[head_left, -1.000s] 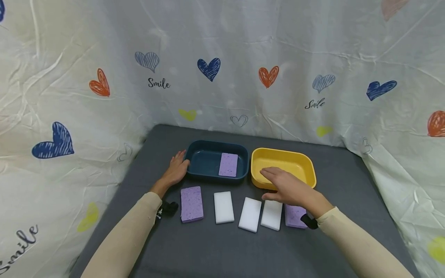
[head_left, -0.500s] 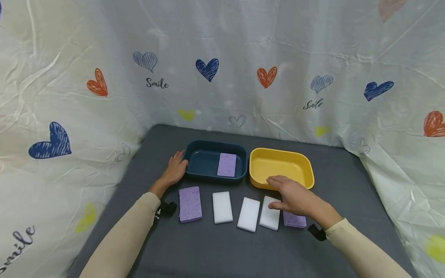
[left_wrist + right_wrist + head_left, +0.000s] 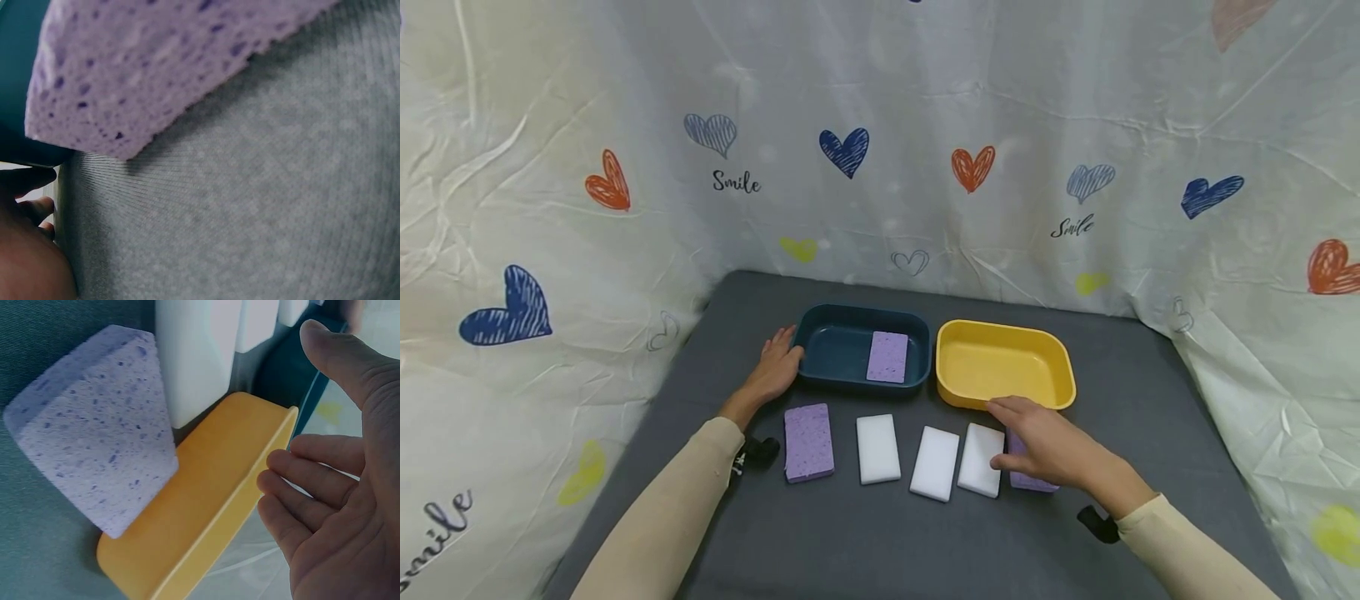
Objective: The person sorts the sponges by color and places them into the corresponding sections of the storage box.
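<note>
- Rightmost purple sponge [image 3: 100, 431]: long axis points toward the yellow tray [image 3: 187, 494]; overhead, partly hidden by the right hand [image 3: 1051, 443], thumb spread from fingers.
- Left hand [image 3: 771, 372], fingers extended, touches the blue tray [image 3: 831, 350].

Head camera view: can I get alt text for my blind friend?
A person's left fingers are at a navy tray holding one purple sponge; the right fingers hang empty near a yellow tray. In front lie three white blocks and two more purple sponges.
</note>
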### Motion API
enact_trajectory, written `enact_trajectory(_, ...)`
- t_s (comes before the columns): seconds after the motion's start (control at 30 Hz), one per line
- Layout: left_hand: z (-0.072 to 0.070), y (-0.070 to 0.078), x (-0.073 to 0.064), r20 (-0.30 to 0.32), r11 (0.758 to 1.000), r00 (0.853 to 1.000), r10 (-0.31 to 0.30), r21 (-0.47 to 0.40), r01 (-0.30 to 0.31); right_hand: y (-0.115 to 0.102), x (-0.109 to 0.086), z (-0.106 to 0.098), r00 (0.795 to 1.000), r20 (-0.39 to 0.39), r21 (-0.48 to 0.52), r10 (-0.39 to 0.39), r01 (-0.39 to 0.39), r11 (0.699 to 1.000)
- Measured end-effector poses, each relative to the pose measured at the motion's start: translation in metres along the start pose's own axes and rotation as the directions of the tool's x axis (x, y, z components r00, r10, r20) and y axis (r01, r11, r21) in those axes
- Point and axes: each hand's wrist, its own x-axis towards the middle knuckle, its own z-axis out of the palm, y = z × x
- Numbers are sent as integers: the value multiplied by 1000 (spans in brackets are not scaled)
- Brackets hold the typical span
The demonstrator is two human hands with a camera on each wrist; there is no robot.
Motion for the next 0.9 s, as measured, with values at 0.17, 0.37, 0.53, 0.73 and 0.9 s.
enact_trajectory(0.17, 1, -2, 0, 6, 1000, 1000, -7, 2, 7, 2, -9, 3, 1000, 17, -7, 13, -13, 1000)
enact_trajectory(0.37, 0, -2, -2, -1, 1000, 1000, 15, -2, -15, 7, -19, 7, 1000, 1, -27, 4, -4, 1000)
enact_trajectory(0.53, -1, 2, -4, -9, 1000, 1000, 25, -13, -25, 12, -26, 11, 999, 20, -16, 33, -33, 999)
enact_trajectory(0.73, -1, 5, -6, -5, 1000, 1000, 13, -9, -13, 19, -32, 16, 995, 62, -9, 84, -83, 996)
enact_trajectory(0.9, -1, 7, -7, 0, 1000, 1000, 7, -7, -7, 23, -34, 18, 994, 61, -10, 89, -88, 996)
